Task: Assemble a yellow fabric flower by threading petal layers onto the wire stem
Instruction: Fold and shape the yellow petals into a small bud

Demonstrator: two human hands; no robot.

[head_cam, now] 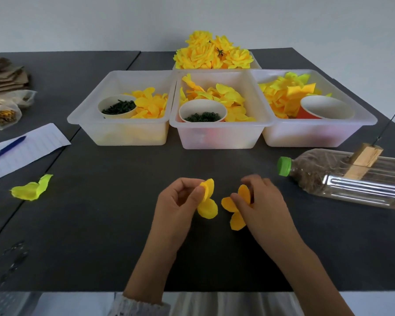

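At the desk's left edge lie a lined sheet with a blue pen, then a loose yellow petal. Near the front edge, the left hand pinches one petal layer and the right hand pinches another, apart. Three tubs of petals sit behind; finished flowers stand at the back edge. The wire stem rises from a wood block on a bottle at the right edge. Judging from this, each layer's centre hole should be found and lined up before it goes onto the wire. No writing is readable.
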